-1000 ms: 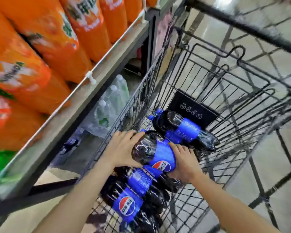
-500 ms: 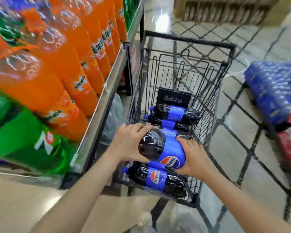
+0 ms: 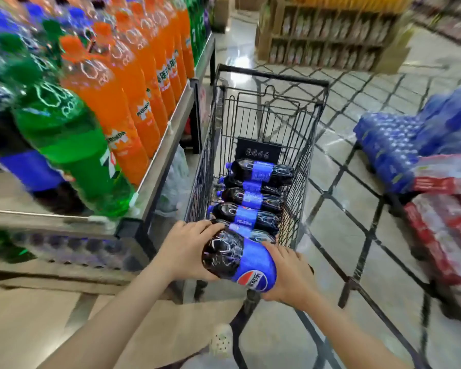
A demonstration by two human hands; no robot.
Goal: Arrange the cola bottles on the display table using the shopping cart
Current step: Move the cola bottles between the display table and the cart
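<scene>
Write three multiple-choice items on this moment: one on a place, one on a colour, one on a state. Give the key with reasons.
1. Where do the other cola bottles lie?
A. in the shopping cart
B. on the floor
C. on the display table

2. What colour is the label of the held cola bottle?
A. red
B. blue
C. green

3. How is the held cola bottle gripped?
A. by the left hand alone
B. by the right hand alone
C. by both hands

Key: 1 A, they lie inside the wire basket; 2 B, a blue label wraps it; 3 C, one hand cups each side.
</scene>
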